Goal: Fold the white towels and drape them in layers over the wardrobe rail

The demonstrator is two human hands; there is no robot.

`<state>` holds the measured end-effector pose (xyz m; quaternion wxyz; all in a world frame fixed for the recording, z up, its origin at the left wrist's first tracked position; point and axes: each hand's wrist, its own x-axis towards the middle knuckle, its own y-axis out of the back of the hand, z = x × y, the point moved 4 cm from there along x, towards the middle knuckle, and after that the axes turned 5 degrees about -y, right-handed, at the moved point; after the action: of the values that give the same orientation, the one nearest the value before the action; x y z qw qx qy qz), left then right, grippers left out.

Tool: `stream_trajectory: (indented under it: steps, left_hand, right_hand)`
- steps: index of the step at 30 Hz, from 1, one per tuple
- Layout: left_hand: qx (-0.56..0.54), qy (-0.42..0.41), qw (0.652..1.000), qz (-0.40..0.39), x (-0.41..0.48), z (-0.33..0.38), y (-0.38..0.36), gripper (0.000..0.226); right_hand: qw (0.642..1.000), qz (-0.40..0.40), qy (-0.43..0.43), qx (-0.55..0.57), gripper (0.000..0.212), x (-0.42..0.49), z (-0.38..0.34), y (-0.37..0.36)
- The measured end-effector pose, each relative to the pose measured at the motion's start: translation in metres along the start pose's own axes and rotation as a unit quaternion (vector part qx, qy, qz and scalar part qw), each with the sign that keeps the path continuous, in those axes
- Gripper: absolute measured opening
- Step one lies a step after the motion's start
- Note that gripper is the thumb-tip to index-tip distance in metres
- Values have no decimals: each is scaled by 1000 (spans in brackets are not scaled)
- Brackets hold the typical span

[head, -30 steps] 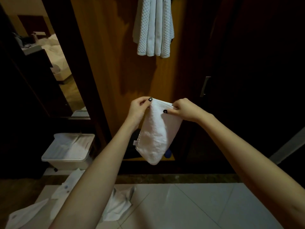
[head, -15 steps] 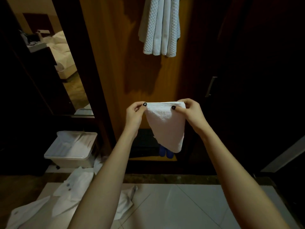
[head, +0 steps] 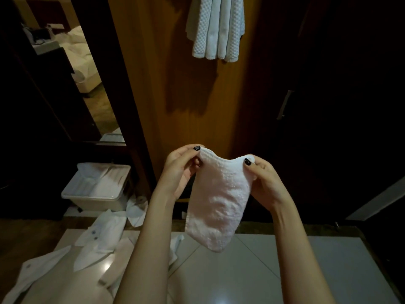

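Pinches the upper left corner of a small white towel [head: 219, 200] with the left hand [head: 178, 170], thumb on top with its dark-painted nail showing, fingers curled beneath. Pinches the upper right corner likewise with the right hand [head: 266, 183], thumb in front of the cloth, remaining fingers curled behind. Holds both hands near each other at about equal height and lets the top edge sag in a shallow dip between them. Lets the rest of the towel hang free in the air, narrow and apparently doubled, with a rounded lower end over the far edge of the pale tiled floor [head: 274, 270]; cannot tell the number of layers. Holds the towel in front of a wooden wardrobe panel [head: 153, 84], well below a bunch of hanging towels [head: 217, 29], white, waffle-textured and smooth layers side by side, upper ends cut off by the top of the view. Shows, right of the panel, a dark door with a metal handle [head: 285, 104]. Shows, lower left, a white plastic bin [head: 96, 187] near the foot of the panel and, nearer, white garments [head: 98, 235] with buttons spread over the tiles. Shows a bed at far left through a mirror or opening [head: 85, 62]; cannot tell which.
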<state>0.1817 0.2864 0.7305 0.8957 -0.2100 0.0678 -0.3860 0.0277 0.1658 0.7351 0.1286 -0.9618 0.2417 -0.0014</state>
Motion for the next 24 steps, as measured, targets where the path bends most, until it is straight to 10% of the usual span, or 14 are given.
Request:
stream_trajectory:
  steps: [12,24]
  left_hand:
    - [56,22,988,-145,-34,22,-22,20]
    - [72,29,989,-123,-26,25,-19,8]
  right_hand:
    - [998,-55,-10,-26,10,-17,-14,-33]
    - [991,28,95,-87,10,-14,-16,-43]
